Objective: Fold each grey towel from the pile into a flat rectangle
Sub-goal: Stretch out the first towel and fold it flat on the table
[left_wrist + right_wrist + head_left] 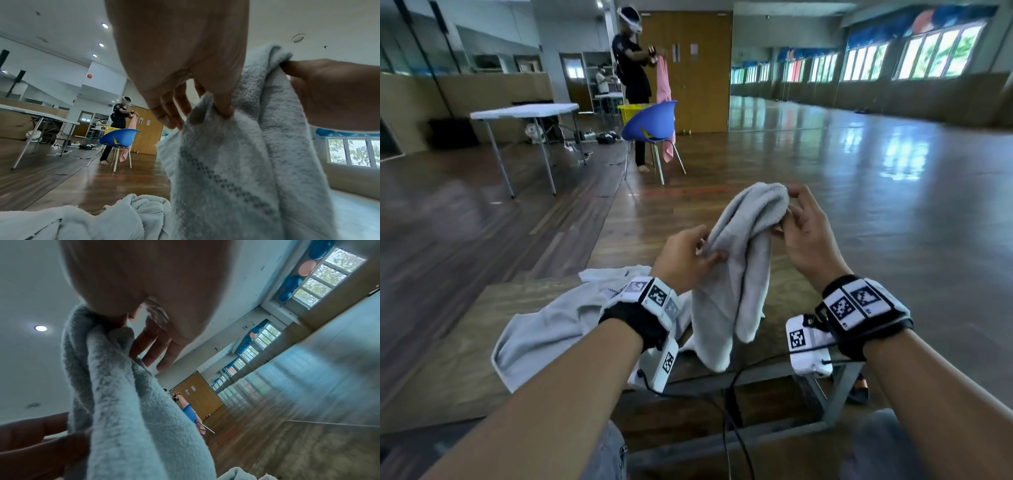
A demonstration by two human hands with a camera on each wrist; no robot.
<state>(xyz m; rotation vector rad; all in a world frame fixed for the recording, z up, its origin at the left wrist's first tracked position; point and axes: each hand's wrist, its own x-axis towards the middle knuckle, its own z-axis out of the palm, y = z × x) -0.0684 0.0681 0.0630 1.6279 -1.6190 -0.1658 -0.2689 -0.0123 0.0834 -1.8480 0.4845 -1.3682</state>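
Note:
A grey towel [736, 267] hangs bunched in the air between my two hands, above the wooden table [465, 359]. My left hand [688, 253] pinches its left edge between thumb and fingers; the left wrist view shows that pinch on the towel [236, 162] under my left hand [207, 113]. My right hand [791, 219] pinches the towel's top fold, higher and further right. In the right wrist view my right hand [121, 324] grips the towel [127, 402] at its top. Another grey towel [551, 325] lies crumpled on the table under my left forearm.
Across the wooden floor stand a blue chair [650, 123], a white folding table [524, 111] and a person holding a pink cloth [663, 82]. Cables [726, 394] hang from my wrist cameras over the table's near edge.

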